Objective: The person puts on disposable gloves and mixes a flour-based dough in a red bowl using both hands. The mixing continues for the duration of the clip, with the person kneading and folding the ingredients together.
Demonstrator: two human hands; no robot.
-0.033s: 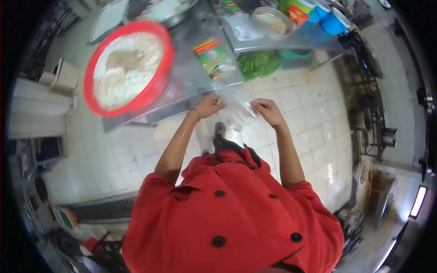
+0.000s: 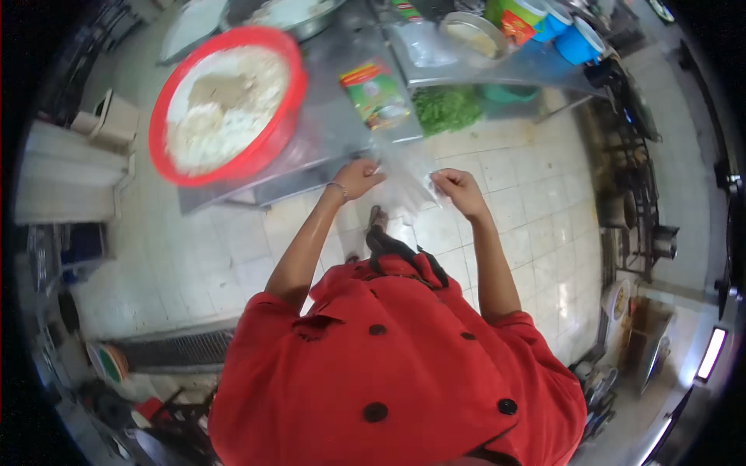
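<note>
My left hand point(image 2: 359, 178) and my right hand point(image 2: 460, 189) each pinch an edge of a clear plastic bag point(image 2: 402, 182), stretched between them over the floor at the steel table's front edge point(image 2: 318, 151). Just beyond the bag lies a green packet with a red and yellow band point(image 2: 377, 101). Left of my left hand, a red plastic basin point(image 2: 167, 116) on the table holds white flour with a beige patch on it.
A steel bowl point(image 2: 307, 27) with white powder stands behind the basin. Right are a round pan point(image 2: 474, 39), blue buckets point(image 2: 579, 43) and, lower down, leafy greens point(image 2: 447, 109). A stove with pots point(image 2: 618, 210) lines the right; a floor grate point(image 2: 179, 349) is behind me.
The view has shifted slightly, so the basin, packet and table sit a little further right in the picture. Both hands still hold the bag in about the same position.
</note>
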